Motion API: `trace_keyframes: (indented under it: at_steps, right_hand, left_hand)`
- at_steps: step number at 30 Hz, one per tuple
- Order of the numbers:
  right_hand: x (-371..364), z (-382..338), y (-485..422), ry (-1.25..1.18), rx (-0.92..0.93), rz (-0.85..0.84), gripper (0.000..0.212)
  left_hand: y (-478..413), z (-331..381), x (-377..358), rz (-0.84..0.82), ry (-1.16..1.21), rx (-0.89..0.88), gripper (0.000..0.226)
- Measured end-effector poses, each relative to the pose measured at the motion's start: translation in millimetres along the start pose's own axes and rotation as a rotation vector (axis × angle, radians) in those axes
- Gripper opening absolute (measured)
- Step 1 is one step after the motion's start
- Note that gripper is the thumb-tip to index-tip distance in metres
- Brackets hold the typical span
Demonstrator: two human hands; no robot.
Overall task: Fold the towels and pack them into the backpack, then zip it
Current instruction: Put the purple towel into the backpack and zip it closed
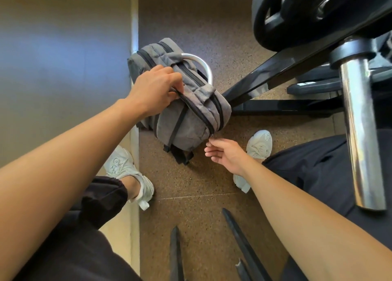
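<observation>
Item: grey backpack (186,115), centre of the frame, standing on the speckled floor (201,196) and leaning against a bent metal tube (204,65).

Contents: no towels in view; presumably inside.

Main zip (197,111): its teeth look closed along the whole run that shows, down to its end at the lower right corner of the bag.

Left hand (154,89): grip curled over the bag's top edge, pinching fabric at the upper end of the zip.

Right hand (224,153): just below the zip's lower end, fingers loosely spread and holding nothing. Whether a fingertip touches the pull is too small to tell.

Surroundings: a black weight plate (297,15) at upper right, a steel bar (358,132) at the right edge, and white shoes (127,170) to either side.

Step in hand: zipping, judged to be at or very near its end.

Next move: check that the slider sits fully at its stop. If it falls short, pinch the pull and draw it home while the left hand keeps the fabric taut.
</observation>
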State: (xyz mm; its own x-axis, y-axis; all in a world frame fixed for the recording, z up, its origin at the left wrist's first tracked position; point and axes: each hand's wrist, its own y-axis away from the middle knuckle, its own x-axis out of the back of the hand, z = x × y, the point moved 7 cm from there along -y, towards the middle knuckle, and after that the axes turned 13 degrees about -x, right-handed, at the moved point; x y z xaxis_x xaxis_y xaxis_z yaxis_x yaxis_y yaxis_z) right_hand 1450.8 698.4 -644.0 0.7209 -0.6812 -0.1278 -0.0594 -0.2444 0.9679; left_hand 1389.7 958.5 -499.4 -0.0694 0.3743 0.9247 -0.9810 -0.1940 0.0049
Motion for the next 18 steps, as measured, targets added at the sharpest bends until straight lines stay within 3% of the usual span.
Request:
trace_keyframes:
  at_steps: [6, 13, 18]
  right_hand:
    - [11, -2, -11, 0.219, -0.117, 0.243, 0.026]
    - [3, -1, -17, 0.204, -0.09, 0.268, 0.03]
    - [-1, 11, -7, 0.643, -0.019, 0.319, 0.026]
  left_hand:
    - [0, 0, -3, 0.007, 0.014, 0.01, 0.013]
    - [-1, 5, -2, -0.002, 0.035, -0.009, 0.015]
    - [7, 19, 8, -0.081, 0.085, -0.061, 0.027]
